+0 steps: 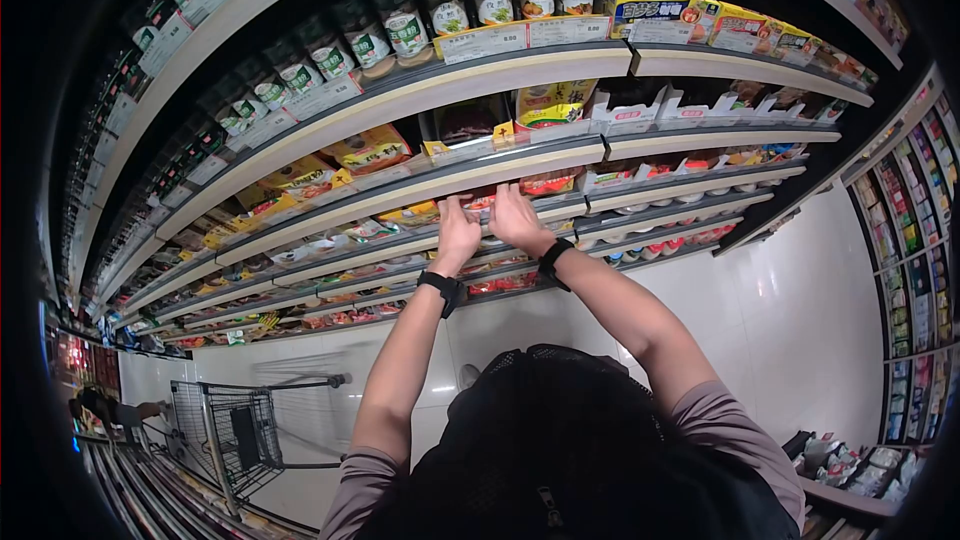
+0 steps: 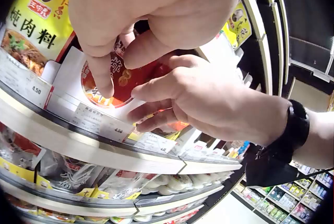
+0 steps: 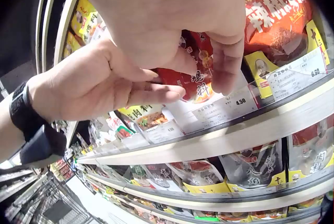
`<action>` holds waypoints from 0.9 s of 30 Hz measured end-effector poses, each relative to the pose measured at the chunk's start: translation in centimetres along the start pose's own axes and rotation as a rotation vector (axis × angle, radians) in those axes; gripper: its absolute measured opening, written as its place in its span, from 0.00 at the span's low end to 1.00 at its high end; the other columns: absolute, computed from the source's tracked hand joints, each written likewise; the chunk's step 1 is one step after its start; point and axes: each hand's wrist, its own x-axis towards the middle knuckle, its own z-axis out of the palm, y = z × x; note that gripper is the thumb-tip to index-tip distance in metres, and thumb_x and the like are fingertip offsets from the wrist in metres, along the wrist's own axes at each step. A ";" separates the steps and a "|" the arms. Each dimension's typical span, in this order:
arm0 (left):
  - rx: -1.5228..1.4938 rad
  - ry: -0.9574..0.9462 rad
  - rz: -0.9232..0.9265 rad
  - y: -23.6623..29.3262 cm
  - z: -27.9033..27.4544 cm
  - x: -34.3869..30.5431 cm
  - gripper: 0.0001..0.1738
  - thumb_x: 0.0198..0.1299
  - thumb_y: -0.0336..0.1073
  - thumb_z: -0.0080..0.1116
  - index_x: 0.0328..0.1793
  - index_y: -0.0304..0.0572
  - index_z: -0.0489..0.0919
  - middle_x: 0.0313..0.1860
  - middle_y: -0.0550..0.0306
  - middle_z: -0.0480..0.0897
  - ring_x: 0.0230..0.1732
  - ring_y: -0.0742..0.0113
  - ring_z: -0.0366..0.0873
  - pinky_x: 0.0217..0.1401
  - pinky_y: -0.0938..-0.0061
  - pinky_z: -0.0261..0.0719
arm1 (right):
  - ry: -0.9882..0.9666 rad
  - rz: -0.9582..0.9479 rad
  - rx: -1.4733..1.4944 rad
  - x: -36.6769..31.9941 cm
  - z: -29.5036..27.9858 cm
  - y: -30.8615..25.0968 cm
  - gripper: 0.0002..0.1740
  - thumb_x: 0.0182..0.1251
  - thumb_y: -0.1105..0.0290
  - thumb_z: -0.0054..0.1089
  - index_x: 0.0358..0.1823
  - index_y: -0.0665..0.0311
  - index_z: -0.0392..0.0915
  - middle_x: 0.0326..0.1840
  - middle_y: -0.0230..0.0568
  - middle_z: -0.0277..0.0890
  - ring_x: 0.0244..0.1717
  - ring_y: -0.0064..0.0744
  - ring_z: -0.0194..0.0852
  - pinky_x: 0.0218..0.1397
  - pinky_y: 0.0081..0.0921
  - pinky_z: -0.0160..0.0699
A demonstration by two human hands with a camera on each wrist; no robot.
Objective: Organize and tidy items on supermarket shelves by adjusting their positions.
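Both hands are at a shelf of seasoning bags, close together over a red seasoning packet [image 2: 124,82] standing in a white display box [image 2: 67,84]. My left hand [image 1: 459,236] holds the packet at its left side; in the left wrist view its thumb and a long finger lie over the red front. From the other side, my right hand [image 1: 518,222] grips the packet, its thumb and finger on either side of the printed front in the right wrist view. The hands cover much of the packet's upper part.
A yellow stew-seasoning bag [image 2: 39,18] stands left of the packet, a larger red bag [image 3: 276,18] right of it. Price tags [image 3: 297,78] line the shelf lip. Spice jars [image 1: 405,25] fill a shelf above. Behind at left is a shopping cart [image 1: 240,430].
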 end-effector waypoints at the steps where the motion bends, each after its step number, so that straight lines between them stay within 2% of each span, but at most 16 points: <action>1: 0.007 -0.007 0.049 0.5 -0.4 -0.6 0.22 0.58 0.23 0.52 0.61 0.33 0.71 0.56 0.29 0.72 0.56 0.33 0.76 0.58 0.50 0.76 | -0.018 -0.006 0.017 -0.6 -0.3 -0.1 0.36 0.55 0.72 0.65 0.64 0.80 0.63 0.57 0.76 0.70 0.44 0.69 0.81 0.49 0.56 0.83; 3: 0.063 -0.012 0.124 0.5 -0.3 -1.5 0.20 0.58 0.23 0.52 0.58 0.35 0.72 0.55 0.29 0.71 0.57 0.31 0.74 0.61 0.50 0.74 | -0.052 -0.013 0.052 -1.8 -2.4 -1.3 0.34 0.61 0.74 0.57 0.68 0.78 0.58 0.58 0.75 0.67 0.39 0.70 0.81 0.45 0.57 0.84; 5: 0.160 -0.008 0.178 0.0 0.1 -2.0 0.18 0.59 0.23 0.52 0.56 0.38 0.73 0.55 0.31 0.70 0.60 0.28 0.72 0.65 0.51 0.72 | -0.011 -0.074 0.080 -2.6 -2.6 -1.4 0.33 0.62 0.74 0.56 0.68 0.78 0.59 0.60 0.74 0.67 0.39 0.69 0.82 0.42 0.52 0.86; 6: 0.198 -0.031 0.173 -0.2 0.2 -2.2 0.17 0.60 0.22 0.53 0.56 0.42 0.73 0.68 0.20 0.64 0.64 0.25 0.70 0.70 0.51 0.70 | 0.009 -0.101 0.094 -3.1 -2.6 -1.3 0.32 0.63 0.74 0.56 0.68 0.77 0.59 0.61 0.74 0.68 0.39 0.68 0.82 0.40 0.50 0.86; 9: 0.163 -0.009 0.253 -0.2 0.2 -3.6 0.17 0.60 0.23 0.53 0.55 0.43 0.72 0.70 0.08 0.57 0.74 0.12 0.55 0.64 0.43 0.74 | 0.191 -0.355 -0.007 -4.4 -2.9 -0.7 0.39 0.55 0.73 0.64 0.68 0.79 0.58 0.65 0.79 0.63 0.37 0.65 0.84 0.34 0.43 0.88; 10: 0.089 -0.098 0.199 -0.2 -0.3 -3.7 0.17 0.62 0.23 0.54 0.56 0.46 0.72 0.75 0.03 0.47 0.76 0.14 0.51 0.64 0.46 0.76 | 0.171 -0.333 0.011 -4.5 -3.0 -0.5 0.40 0.55 0.73 0.64 0.68 0.78 0.58 0.66 0.80 0.62 0.38 0.65 0.84 0.35 0.43 0.88; 13: 0.079 -0.135 0.127 0.2 -0.3 -4.0 0.18 0.61 0.22 0.55 0.57 0.46 0.73 0.75 0.02 0.47 0.74 0.18 0.61 0.63 0.52 0.78 | 0.123 -0.279 0.054 -5.1 -3.0 -0.3 0.39 0.56 0.73 0.62 0.69 0.77 0.58 0.67 0.81 0.62 0.39 0.65 0.85 0.37 0.45 0.88; 16: 0.062 -0.114 0.127 -0.2 -0.1 -3.5 0.18 0.62 0.23 0.56 0.58 0.46 0.74 0.76 0.02 0.45 0.72 0.22 0.66 0.62 0.56 0.79 | 0.127 -0.249 0.071 -4.5 -3.1 -0.2 0.37 0.58 0.75 0.59 0.69 0.75 0.58 0.66 0.80 0.64 0.38 0.65 0.85 0.37 0.47 0.88; 21: 0.073 -0.077 0.147 -0.9 0.1 -3.2 0.18 0.62 0.23 0.56 0.58 0.45 0.74 0.76 0.03 0.46 0.77 0.25 0.60 0.67 0.57 0.75 | 0.079 -0.183 0.114 -4.5 -3.4 -0.4 0.32 0.65 0.76 0.53 0.71 0.72 0.58 0.67 0.81 0.64 0.41 0.68 0.83 0.43 0.53 0.85; 25: 0.141 -0.046 0.232 -1.2 -0.1 -3.7 0.18 0.62 0.22 0.55 0.58 0.44 0.73 0.76 0.04 0.47 0.79 0.26 0.56 0.71 0.57 0.72 | 0.083 -0.174 0.143 -4.9 -3.2 -0.3 0.30 0.66 0.76 0.52 0.69 0.72 0.60 0.69 0.74 0.64 0.49 0.67 0.81 0.49 0.53 0.84; 27: 0.075 -0.086 0.200 -0.9 -0.1 -4.0 0.18 0.62 0.22 0.55 0.58 0.43 0.73 0.77 0.06 0.47 0.79 0.26 0.56 0.71 0.56 0.71 | 0.104 -0.184 0.166 -5.5 -3.0 -0.1 0.29 0.66 0.76 0.52 0.69 0.71 0.62 0.71 0.70 0.65 0.54 0.67 0.79 0.52 0.54 0.83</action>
